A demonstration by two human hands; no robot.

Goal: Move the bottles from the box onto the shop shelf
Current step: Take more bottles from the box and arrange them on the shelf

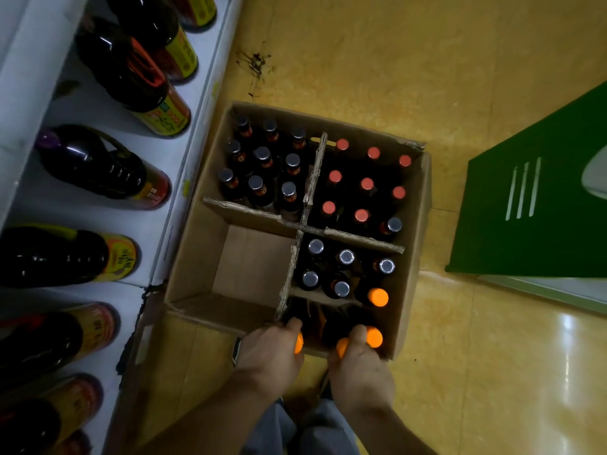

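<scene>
I see the fingers of my left hand curled round an orange-capped bottle. My right hand grips a second orange-capped bottle. Both stand in the cardboard box at bottom centre. The shop shelf runs down the left.

box on floor, shelf left

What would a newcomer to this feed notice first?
The bright orange caps at the near edge of the cardboard box, where the left hand and right hand each have a grip on an orange-capped bottle. Then the box's empty near-left compartment beside three holding dark bottles. Large handled bottles line the white shelf at left.
</scene>
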